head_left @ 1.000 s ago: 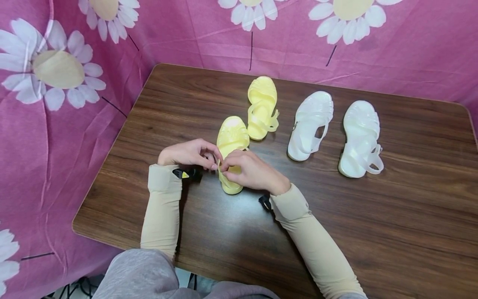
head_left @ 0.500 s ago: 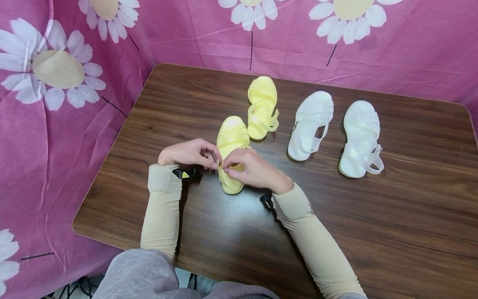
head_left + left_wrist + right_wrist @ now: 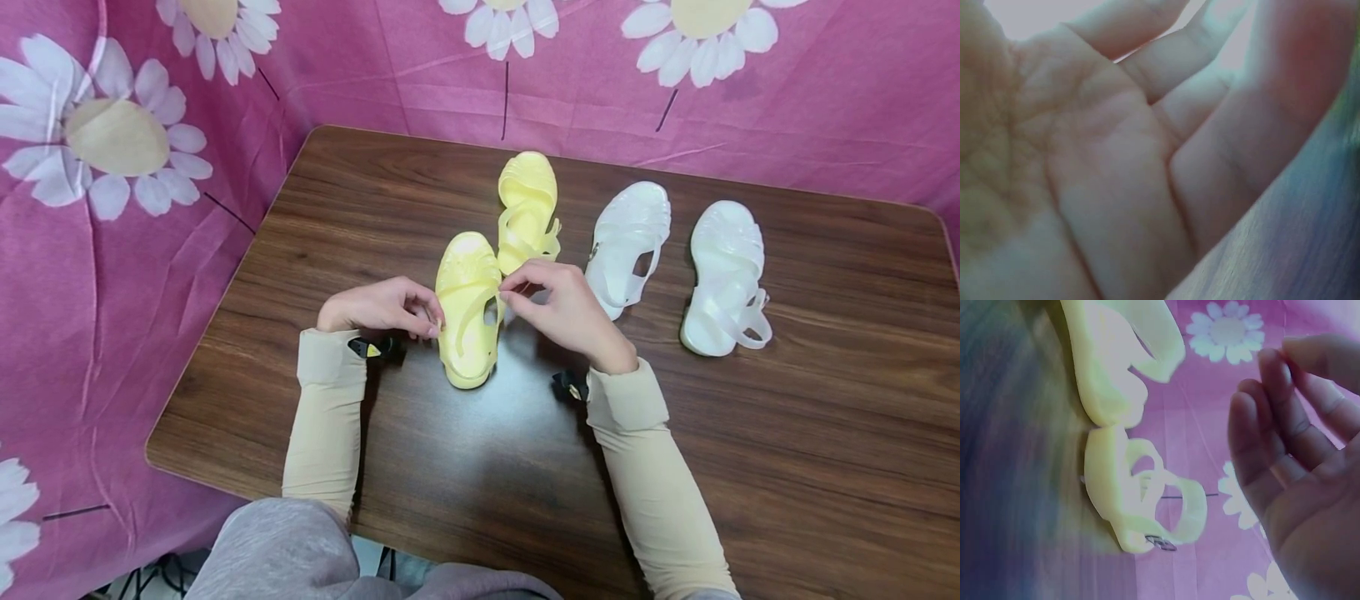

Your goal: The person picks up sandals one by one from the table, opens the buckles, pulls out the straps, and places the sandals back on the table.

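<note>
In the head view the near yellow jelly sandal (image 3: pixel 467 367) lies sole down between my hands, toe away from me. My left hand (image 3: pixel 384 307) pinches its left edge at the ankle strap, with the exact contact partly hidden by the fingers. The left wrist view shows only my palm (image 3: pixel 1097 150) and bent fingers. Beside the sandal's right side is my right hand (image 3: pixel 558 304), thumb and forefinger tips close together. In the right wrist view nothing shows between those fingertips, apart from both sandals. The far yellow sandal (image 3: pixel 1107 481) has a looped strap and metal buckle.
Two white jelly sandals, one nearer the middle (image 3: pixel 630 212) and one farther right (image 3: pixel 723 242), lie on the brown wooden table (image 3: pixel 840 400). A pink flowered cloth (image 3: pixel 420 75) hangs behind and left of the table. My grey-clad lap is below its front edge.
My right hand has left the strap at the near sandal's left side and moved right and slightly away, uncovering the footbed. The left hand has stayed in place.
</note>
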Action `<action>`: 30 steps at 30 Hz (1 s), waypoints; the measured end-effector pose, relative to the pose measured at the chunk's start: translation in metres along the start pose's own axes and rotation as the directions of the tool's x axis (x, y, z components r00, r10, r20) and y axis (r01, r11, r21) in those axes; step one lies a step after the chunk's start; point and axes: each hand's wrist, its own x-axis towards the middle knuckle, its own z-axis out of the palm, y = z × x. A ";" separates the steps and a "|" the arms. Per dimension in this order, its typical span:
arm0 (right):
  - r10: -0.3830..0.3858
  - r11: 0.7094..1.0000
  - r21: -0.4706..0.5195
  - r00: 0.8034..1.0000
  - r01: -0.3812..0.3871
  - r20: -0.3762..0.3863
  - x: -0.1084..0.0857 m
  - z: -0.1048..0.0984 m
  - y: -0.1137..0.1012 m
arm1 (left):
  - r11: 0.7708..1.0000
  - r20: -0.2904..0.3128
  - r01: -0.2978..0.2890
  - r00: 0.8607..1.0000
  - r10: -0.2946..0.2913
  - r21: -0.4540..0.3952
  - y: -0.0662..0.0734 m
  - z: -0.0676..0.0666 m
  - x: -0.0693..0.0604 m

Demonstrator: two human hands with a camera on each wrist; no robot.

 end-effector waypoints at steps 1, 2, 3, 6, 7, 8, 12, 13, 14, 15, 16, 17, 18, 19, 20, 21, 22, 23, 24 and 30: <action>0.014 1.000 -0.005 1.000 -0.014 -0.001 0.000 -0.002 0.001 | 1.000 -0.003 0.007 1.000 -0.007 -0.001 0.000 0.000 0.000; 0.025 1.000 -0.010 1.000 -0.025 0.001 -0.001 -0.003 0.001 | 1.000 -0.006 0.016 1.000 -0.016 0.000 0.000 0.000 0.000; 0.039 0.999 -0.017 0.999 -0.039 0.007 -0.001 -0.005 0.001 | 1.000 -0.010 0.023 1.000 -0.023 0.001 0.000 0.000 0.000; 0.092 0.995 -0.032 0.995 -0.090 0.041 -0.002 -0.007 0.000 | 0.999 -0.021 0.039 0.999 -0.038 0.024 0.001 -0.001 0.000; 0.109 0.994 -0.037 0.992 -0.107 0.056 -0.002 -0.008 0.000 | 0.998 -0.025 0.044 0.999 -0.044 0.038 0.001 -0.001 0.000; 0.125 0.992 -0.042 0.989 -0.123 0.072 -0.002 -0.008 0.000 | 0.997 -0.030 0.051 0.998 -0.050 0.052 0.001 -0.002 -0.001; 0.176 0.984 -0.063 0.974 -0.169 0.140 -0.002 -0.005 0.003 | 0.993 -0.046 0.079 0.996 -0.075 0.091 0.003 -0.002 -0.002; 0.191 0.980 -0.077 0.969 -0.181 0.157 -0.002 -0.004 0.003 | 0.992 -0.048 0.085 0.996 -0.081 0.095 0.004 -0.002 -0.003; 0.209 0.976 -0.093 0.962 -0.195 0.173 -0.002 -0.002 0.004 | 0.991 -0.049 0.091 0.995 -0.087 0.095 0.004 -0.002 -0.003; 0.228 0.971 -0.113 0.955 -0.209 0.189 -0.002 -0.001 0.004 | 0.991 -0.046 0.096 0.995 -0.092 0.095 0.004 -0.002 -0.003; 0.251 0.965 -0.133 0.945 -0.227 0.209 -0.002 0.000 0.004 | 0.991 -0.043 0.102 0.994 -0.098 0.092 0.004 -0.001 -0.003; 0.272 0.958 -0.159 0.934 -0.239 0.231 -0.002 0.001 0.004 | 0.990 -0.038 0.108 0.994 -0.105 0.090 0.004 -0.001 -0.003; 0.291 0.951 -0.181 0.922 -0.250 0.254 -0.002 0.002 0.004 | 0.990 -0.031 0.112 0.993 -0.110 0.087 0.004 -0.001 -0.002; 0.306 0.945 -0.204 0.911 -0.256 0.277 -0.002 0.003 0.004 | 0.990 -0.025 0.116 0.993 -0.115 0.083 0.004 0.000 -0.002; 0.319 0.941 -0.218 0.898 -0.260 0.303 -0.002 0.003 0.003 | 0.990 -0.018 0.119 0.993 -0.118 0.080 0.004 0.000 -0.001; 0.331 0.937 -0.227 0.883 -0.266 0.333 -0.002 0.004 0.003 | 0.990 -0.013 0.121 0.993 -0.120 0.078 0.005 0.000 -0.001; 0.341 0.935 -0.230 0.867 -0.271 0.363 -0.002 0.005 0.002 | 0.989 -0.009 0.124 0.992 -0.124 0.076 0.005 0.001 -0.001; 0.346 0.934 -0.232 0.854 -0.273 0.389 -0.002 0.006 0.002 | 0.989 -0.007 0.125 0.992 -0.125 0.077 0.005 0.001 0.000; 0.353 0.933 -0.227 0.839 -0.280 0.414 -0.002 0.006 0.001 | 0.989 -0.005 0.126 0.992 -0.126 0.079 0.005 0.001 0.000; 0.452 0.882 -0.132 0.730 -0.453 0.513 -0.001 0.016 0.003 | 0.984 -0.001 0.144 0.989 -0.145 0.104 0.006 0.002 -0.001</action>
